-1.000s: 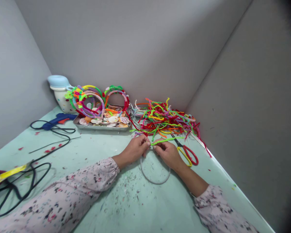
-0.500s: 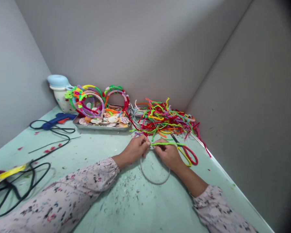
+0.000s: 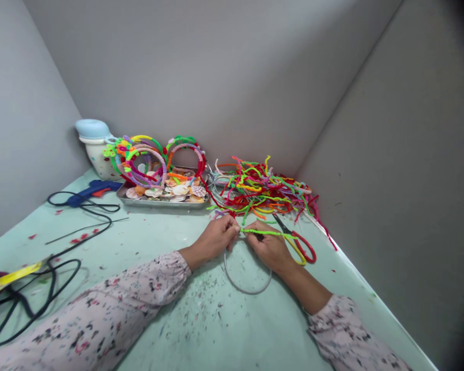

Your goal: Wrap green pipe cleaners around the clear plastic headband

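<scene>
A thin grey headband (image 3: 248,293) hangs in a curve below my hands. My left hand (image 3: 216,238) is closed, its thumb and fingers pinching one end of the headband. From those fingertips a bright green pipe cleaner (image 3: 268,233) runs to the right, passing over my right hand (image 3: 269,250). That hand is closed too, with its fingertips at the pipe cleaner close to my left thumb; its fingers are partly hidden. Scissors (image 3: 303,247) with red and yellow handles lie just beyond my right hand, one blade pointing toward the back.
Behind my hands lies a heap of coloured pipe cleaners (image 3: 263,188). A metal tray (image 3: 162,204) holds shells and several wrapped headbands (image 3: 147,154). At left are a blue glue gun (image 3: 88,192), a dark cable (image 3: 54,283) and a white cup with a blue lid (image 3: 96,149). Grey walls stand behind.
The green pipe cleaner's free right end has dipped slightly lower, and my right hand's fingers have shifted a little. My left hand and the headband have hardly moved.
</scene>
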The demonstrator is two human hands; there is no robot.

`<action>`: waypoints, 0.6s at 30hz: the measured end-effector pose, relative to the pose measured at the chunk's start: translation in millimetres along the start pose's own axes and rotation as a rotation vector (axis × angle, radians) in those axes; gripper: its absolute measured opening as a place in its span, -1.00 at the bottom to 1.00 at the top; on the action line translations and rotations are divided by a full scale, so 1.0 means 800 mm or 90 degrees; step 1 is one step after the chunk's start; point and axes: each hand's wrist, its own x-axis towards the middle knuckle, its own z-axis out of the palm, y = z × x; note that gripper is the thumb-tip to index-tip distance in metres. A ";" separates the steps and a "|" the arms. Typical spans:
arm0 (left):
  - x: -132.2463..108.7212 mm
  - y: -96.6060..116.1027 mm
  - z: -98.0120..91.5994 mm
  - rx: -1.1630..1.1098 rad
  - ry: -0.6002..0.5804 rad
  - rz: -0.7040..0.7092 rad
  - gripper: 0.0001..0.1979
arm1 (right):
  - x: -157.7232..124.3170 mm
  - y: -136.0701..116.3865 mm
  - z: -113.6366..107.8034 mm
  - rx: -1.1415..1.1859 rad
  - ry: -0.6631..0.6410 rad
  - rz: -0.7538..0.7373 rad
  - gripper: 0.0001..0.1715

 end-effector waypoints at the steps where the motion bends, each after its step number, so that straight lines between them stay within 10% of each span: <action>1: 0.000 0.000 0.000 -0.001 0.000 0.001 -0.83 | 0.000 0.000 -0.001 -0.009 -0.002 -0.006 -0.82; 18: -0.001 0.005 -0.001 0.007 0.011 -0.001 -0.82 | -0.001 0.002 0.001 -0.039 0.011 -0.024 -0.81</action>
